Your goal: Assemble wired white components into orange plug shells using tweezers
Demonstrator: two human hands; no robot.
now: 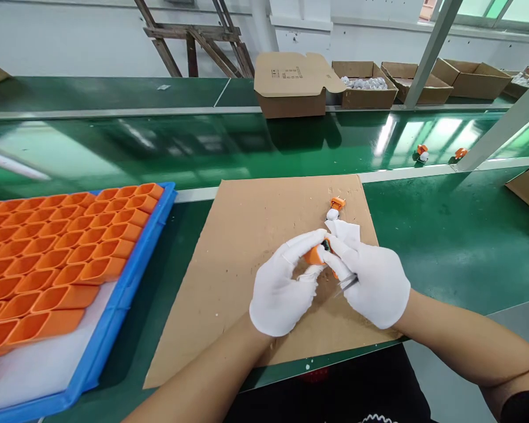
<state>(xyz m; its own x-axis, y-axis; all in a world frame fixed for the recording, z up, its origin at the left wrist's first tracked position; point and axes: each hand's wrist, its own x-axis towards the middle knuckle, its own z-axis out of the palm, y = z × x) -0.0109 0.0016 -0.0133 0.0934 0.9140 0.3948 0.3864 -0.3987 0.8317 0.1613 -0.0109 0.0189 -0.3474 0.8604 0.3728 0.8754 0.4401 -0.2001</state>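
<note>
A person's bare forearms reach in over a dark garment (330, 388). Both hands wear thin, white, matte knit gloves. The left hand (284, 285) curls its thumb and fingers around a small, smooth orange piece (314, 255) with a dark part at its upper right. The right hand (370, 282) pinches that piece from the other side, so it sits between the two sets of fingertips, partly hidden. A slim metal tool (349, 283) pokes out from under the right fingers, pointing down and left. A flat white scrap (344, 230), paper or cloth, lies just beyond the right fingertips, near an orange-and-white part (336, 204).

Beneath the hands, a flat, speckled brown cardboard sheet (242, 247) covers part of the smooth green surface (427, 235). To the left, a blue plastic tray (114, 329) with a white base holds packed rows of hollow orange sleeves (57, 241).

Farther off, two small orange-and-white pieces (422, 154) sit on a glossy green strip (203, 155). A slanting pale metal post (436, 47) stands in front of open cardboard boxes (364, 85). Behind is a worn wooden frame (194, 32) against a white wall (70, 41).
</note>
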